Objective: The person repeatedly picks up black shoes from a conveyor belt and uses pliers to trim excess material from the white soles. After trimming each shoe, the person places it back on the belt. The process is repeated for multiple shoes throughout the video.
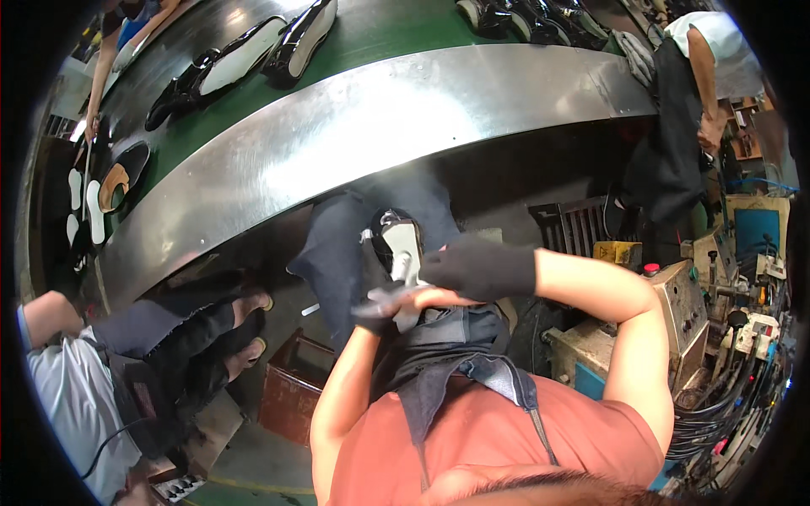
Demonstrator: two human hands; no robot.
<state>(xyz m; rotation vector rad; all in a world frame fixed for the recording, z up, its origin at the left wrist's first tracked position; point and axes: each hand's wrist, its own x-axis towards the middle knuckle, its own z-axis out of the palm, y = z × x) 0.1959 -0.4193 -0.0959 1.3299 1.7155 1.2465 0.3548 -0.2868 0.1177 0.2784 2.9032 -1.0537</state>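
- The gloved left hand (381,310) and right hand (472,268) met low over the lap; blur hid the fingers, so whether either was open or closed on something could not be told.
- The black shoe (398,234) lay between the person's legs (333,257), pale face upward, with a blurred pale object (402,266) over its near end.
- Good work probably called for the legs to brace the shoe, one hand to steady it, and light, even pressure from the other.
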